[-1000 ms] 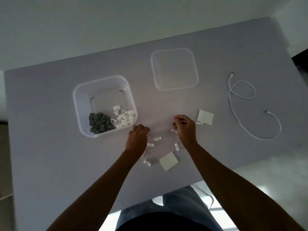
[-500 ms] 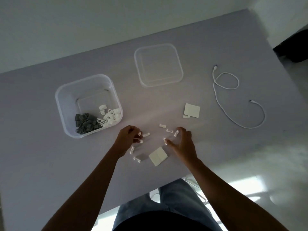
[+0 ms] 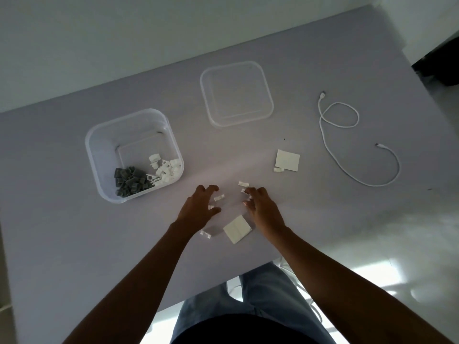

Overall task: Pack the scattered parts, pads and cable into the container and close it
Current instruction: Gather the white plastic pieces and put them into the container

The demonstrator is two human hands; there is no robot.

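The clear plastic container (image 3: pixel 97 145) stands at the left, with grey parts (image 3: pixel 130 181) and white parts (image 3: pixel 165 171) heaped in its near corner. Its clear lid (image 3: pixel 268 95) lies apart, further back. Several small white clips (image 3: pixel 219 197) lie scattered between my hands, one (image 3: pixel 205 234) beside my left wrist. My left hand (image 3: pixel 197 211) hovers with thumb and fingers spread around a clip. My right hand (image 3: pixel 263 211) has its curled fingertips touching clips. One white pad (image 3: pixel 237 229) lies between my wrists, and a second pad (image 3: pixel 287 160) lies to the right. The white cable (image 3: pixel 346 151) is at the far right.
The grey table (image 3: pixel 74 244) ends at a near edge just in front of my legs. Beyond its right edge is a pale floor, and a dark object (image 3: pixel 444 63) stands at the far right. A wall runs along the back.
My right hand came back from the far clips toward the centre and its fingers curled onto clips. My left hand opened its fingers over the clips. The view shifted slightly.
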